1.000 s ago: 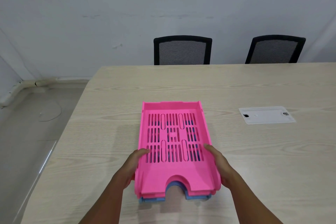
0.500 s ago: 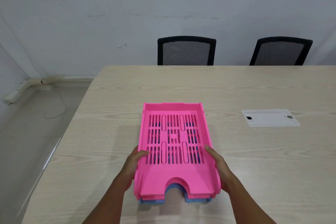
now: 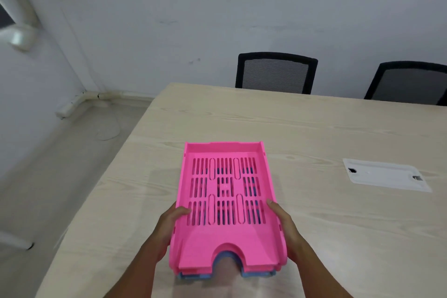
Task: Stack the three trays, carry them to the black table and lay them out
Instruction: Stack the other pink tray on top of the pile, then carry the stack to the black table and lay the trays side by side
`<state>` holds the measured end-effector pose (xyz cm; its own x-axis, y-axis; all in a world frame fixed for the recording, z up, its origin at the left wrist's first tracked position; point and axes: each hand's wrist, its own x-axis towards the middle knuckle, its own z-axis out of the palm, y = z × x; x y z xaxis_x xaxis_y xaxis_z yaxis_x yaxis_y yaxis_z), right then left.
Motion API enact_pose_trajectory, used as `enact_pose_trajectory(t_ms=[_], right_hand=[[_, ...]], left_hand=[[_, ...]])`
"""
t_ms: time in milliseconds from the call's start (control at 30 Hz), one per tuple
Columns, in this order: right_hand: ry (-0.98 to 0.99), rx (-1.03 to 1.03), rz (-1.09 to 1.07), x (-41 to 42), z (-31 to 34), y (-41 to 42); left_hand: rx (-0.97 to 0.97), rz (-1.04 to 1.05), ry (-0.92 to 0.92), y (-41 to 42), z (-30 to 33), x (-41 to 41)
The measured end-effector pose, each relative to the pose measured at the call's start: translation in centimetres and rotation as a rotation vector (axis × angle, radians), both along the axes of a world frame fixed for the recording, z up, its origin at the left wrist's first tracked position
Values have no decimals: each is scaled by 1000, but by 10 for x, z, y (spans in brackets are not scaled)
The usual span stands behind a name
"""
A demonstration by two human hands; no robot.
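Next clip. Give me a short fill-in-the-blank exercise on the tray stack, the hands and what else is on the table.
1. The top tray of the stack is coloured ____.
2. The left hand and the right hand grip the stack by its two long ____.
3. Beyond the wooden table stand ____ black chairs.
4. Under the pink trays peeks a ____ tray.

Missing words: pink; sides; two; blue

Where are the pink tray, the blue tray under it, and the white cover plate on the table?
pink tray (image 3: 225, 237): head view, solid floor near the front notch.
blue tray (image 3: 256, 273): head view, front edge under the pink ones.
white cover plate (image 3: 384, 174): head view, its flat middle.
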<state>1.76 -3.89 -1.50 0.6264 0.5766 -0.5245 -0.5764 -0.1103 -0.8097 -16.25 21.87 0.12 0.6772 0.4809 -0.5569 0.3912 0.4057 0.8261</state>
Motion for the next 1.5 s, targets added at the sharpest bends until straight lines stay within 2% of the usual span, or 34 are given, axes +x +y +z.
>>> enact_pose_trajectory(t_ms=[300, 600, 767, 967, 1233, 1500], right_hand=[[-4, 2, 237, -21, 3, 64], [-9, 32, 476, -75, 17, 167], [-51, 44, 612, -130, 26, 238], [0, 63, 748, -206, 36, 322], [23, 45, 947, -316, 37, 420], [7, 25, 1077, -397, 23, 510]], left_hand=[[20, 271, -21, 12, 0, -83], [33, 481, -39, 56, 11, -177], [43, 614, -74, 91, 16, -244], [75, 744, -120, 129, 22, -329], [92, 967, -103, 168, 28, -445], [100, 1145, -74, 208, 13, -525]])
